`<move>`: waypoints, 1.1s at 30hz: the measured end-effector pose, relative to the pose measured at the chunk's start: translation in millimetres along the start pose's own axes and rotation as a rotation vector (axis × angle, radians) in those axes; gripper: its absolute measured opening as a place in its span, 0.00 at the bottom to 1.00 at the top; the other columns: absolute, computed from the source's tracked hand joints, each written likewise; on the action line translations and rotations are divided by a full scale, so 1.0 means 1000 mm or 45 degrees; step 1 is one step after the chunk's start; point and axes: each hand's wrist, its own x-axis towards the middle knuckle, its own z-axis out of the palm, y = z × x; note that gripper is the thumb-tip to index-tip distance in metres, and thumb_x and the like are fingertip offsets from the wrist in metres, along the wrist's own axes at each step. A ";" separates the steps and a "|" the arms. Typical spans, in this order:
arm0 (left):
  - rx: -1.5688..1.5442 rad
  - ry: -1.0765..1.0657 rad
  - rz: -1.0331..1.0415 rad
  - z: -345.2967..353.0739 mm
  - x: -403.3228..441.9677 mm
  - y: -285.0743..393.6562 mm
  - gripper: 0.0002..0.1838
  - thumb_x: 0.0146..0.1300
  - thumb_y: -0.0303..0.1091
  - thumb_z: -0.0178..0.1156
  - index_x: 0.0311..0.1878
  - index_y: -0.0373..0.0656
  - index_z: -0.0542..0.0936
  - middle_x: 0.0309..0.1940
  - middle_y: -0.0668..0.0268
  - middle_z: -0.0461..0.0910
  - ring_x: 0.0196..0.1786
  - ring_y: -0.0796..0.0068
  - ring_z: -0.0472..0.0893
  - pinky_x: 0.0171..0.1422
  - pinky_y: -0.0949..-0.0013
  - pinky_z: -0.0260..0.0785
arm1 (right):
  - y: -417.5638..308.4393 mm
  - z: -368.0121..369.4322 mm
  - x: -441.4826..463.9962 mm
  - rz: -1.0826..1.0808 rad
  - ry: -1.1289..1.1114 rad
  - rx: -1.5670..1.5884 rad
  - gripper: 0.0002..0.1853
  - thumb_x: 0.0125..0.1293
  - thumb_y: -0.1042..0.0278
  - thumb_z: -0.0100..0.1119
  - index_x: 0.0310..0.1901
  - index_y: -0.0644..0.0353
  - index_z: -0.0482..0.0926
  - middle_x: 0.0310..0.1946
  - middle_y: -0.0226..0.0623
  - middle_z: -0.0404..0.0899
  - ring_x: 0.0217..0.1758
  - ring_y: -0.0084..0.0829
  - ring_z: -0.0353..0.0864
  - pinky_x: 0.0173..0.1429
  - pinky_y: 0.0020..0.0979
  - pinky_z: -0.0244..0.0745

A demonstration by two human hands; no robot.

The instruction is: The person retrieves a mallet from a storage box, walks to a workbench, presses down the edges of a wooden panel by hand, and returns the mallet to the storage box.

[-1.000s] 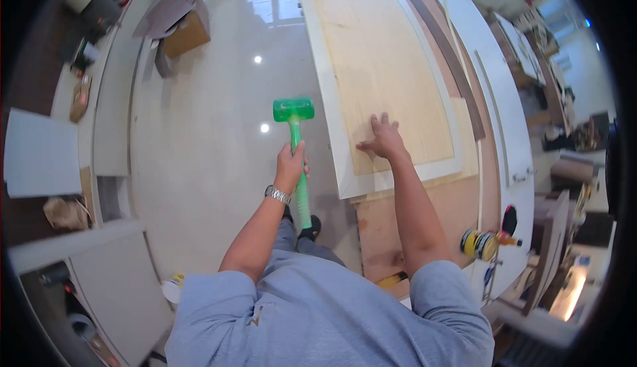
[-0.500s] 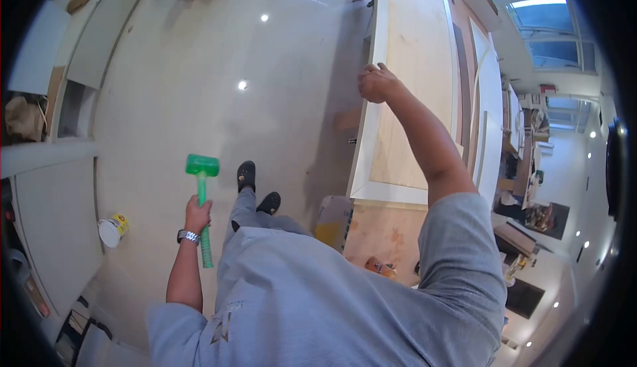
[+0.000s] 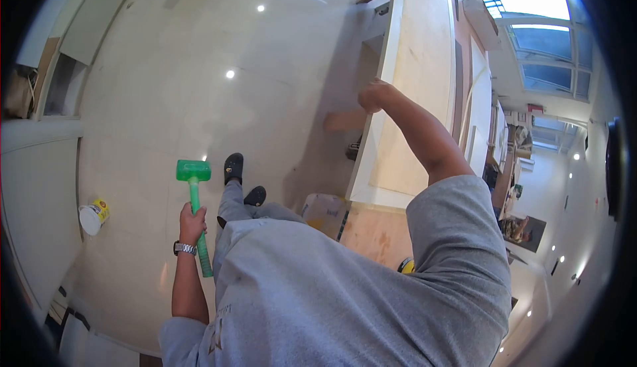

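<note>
Right hand [image 3: 373,95]: a second ago it lay splayed on the panel's face; now it's at the left edge, fingers bent. Their tips are hidden from me, so I cannot tell whether they pinch the rim.
Mallet [image 3: 193,170]: now out over the floor [image 3: 159,111], left of the person's legs, its green head pointing to the far side; a second ago it was farther forward and closer to the panel.
Left hand [image 3: 192,226]: fingers closed together round the green handle, below the head.
Framed panel [image 3: 415,85]: on the right, pale wood within a white border, well apart from the mallet; I'd judge no blow is being struck, only the edge handled.
Half a second ago: much the same pose; a yellow-and-black can [image 3: 407,265] now peeks out by the right sleeve [image 3: 451,224].
</note>
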 end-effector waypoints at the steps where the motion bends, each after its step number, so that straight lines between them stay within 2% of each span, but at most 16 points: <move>1: 0.025 -0.042 0.017 0.005 0.002 0.007 0.11 0.67 0.33 0.61 0.41 0.39 0.69 0.19 0.68 0.70 0.14 0.78 0.71 0.14 0.70 0.66 | -0.002 0.004 0.000 -0.018 -0.011 -0.007 0.18 0.57 0.67 0.59 0.50 0.50 0.86 0.57 0.37 0.82 0.69 0.44 0.73 0.78 0.58 0.53; 6: 0.107 -0.273 0.187 0.040 0.009 0.065 0.10 0.67 0.34 0.61 0.42 0.38 0.72 0.19 0.69 0.71 0.15 0.79 0.73 0.17 0.70 0.67 | -0.029 0.011 -0.025 -0.083 0.071 0.029 0.15 0.59 0.64 0.59 0.46 0.51 0.87 0.56 0.34 0.82 0.67 0.40 0.75 0.77 0.53 0.56; 9: 0.171 -0.369 0.287 0.072 0.002 0.112 0.11 0.68 0.34 0.61 0.44 0.38 0.74 0.19 0.69 0.72 0.16 0.79 0.74 0.19 0.71 0.68 | -0.050 0.011 -0.058 -0.062 0.226 0.226 0.16 0.58 0.60 0.66 0.48 0.51 0.86 0.53 0.32 0.85 0.63 0.39 0.78 0.75 0.51 0.59; 12: 0.156 -0.475 0.463 0.112 0.001 0.133 0.14 0.69 0.34 0.59 0.51 0.36 0.74 0.20 0.70 0.72 0.18 0.79 0.74 0.21 0.71 0.70 | -0.036 0.053 -0.085 -0.128 0.778 1.047 0.22 0.60 0.55 0.65 0.54 0.53 0.83 0.63 0.38 0.77 0.69 0.44 0.71 0.77 0.51 0.57; 15: 0.134 -0.626 0.554 0.155 -0.007 0.161 0.18 0.70 0.34 0.58 0.59 0.37 0.72 0.22 0.70 0.73 0.18 0.79 0.74 0.22 0.70 0.70 | -0.042 0.153 -0.086 0.502 1.183 1.433 0.36 0.60 0.45 0.66 0.68 0.51 0.72 0.73 0.45 0.64 0.77 0.47 0.59 0.77 0.51 0.56; 18: 0.161 -0.709 0.569 0.204 -0.024 0.199 0.23 0.72 0.35 0.55 0.67 0.42 0.68 0.23 0.69 0.72 0.19 0.79 0.73 0.21 0.70 0.71 | -0.070 0.212 -0.096 0.819 0.546 1.412 0.50 0.59 0.38 0.67 0.78 0.46 0.54 0.79 0.47 0.49 0.81 0.57 0.47 0.76 0.59 0.56; 21: 0.030 -0.690 0.554 0.249 -0.030 0.213 0.26 0.75 0.37 0.53 0.73 0.48 0.63 0.23 0.70 0.71 0.18 0.80 0.72 0.21 0.71 0.70 | -0.106 0.215 -0.097 0.860 0.552 1.694 0.56 0.57 0.35 0.69 0.80 0.40 0.45 0.82 0.44 0.38 0.81 0.64 0.37 0.73 0.71 0.52; 25: -0.292 -0.564 0.495 0.309 -0.027 0.210 0.30 0.77 0.39 0.49 0.79 0.51 0.54 0.22 0.70 0.69 0.17 0.81 0.70 0.19 0.72 0.69 | -0.110 0.205 -0.111 0.851 0.545 1.810 0.56 0.56 0.35 0.69 0.80 0.35 0.46 0.82 0.39 0.33 0.81 0.66 0.33 0.70 0.78 0.50; 28: -0.053 -0.616 0.537 0.336 -0.030 0.208 0.32 0.77 0.39 0.49 0.80 0.53 0.51 0.22 0.70 0.69 0.17 0.81 0.70 0.19 0.72 0.69 | -0.109 0.196 -0.124 0.871 0.543 1.879 0.55 0.55 0.36 0.70 0.79 0.33 0.47 0.82 0.37 0.33 0.81 0.64 0.32 0.70 0.78 0.50; 31: 0.012 -0.621 0.597 0.335 -0.030 0.209 0.32 0.77 0.39 0.48 0.80 0.52 0.51 0.23 0.69 0.69 0.17 0.81 0.70 0.19 0.72 0.69 | -0.114 0.199 -0.124 0.883 0.557 1.889 0.55 0.54 0.36 0.71 0.79 0.33 0.48 0.82 0.36 0.34 0.81 0.65 0.33 0.70 0.78 0.50; 33: 0.086 -0.576 0.626 0.336 -0.031 0.208 0.31 0.78 0.39 0.48 0.79 0.57 0.52 0.24 0.70 0.69 0.17 0.81 0.70 0.19 0.73 0.68 | -0.114 0.200 -0.118 0.897 0.578 1.881 0.56 0.53 0.34 0.71 0.79 0.32 0.47 0.82 0.36 0.34 0.81 0.66 0.34 0.69 0.80 0.50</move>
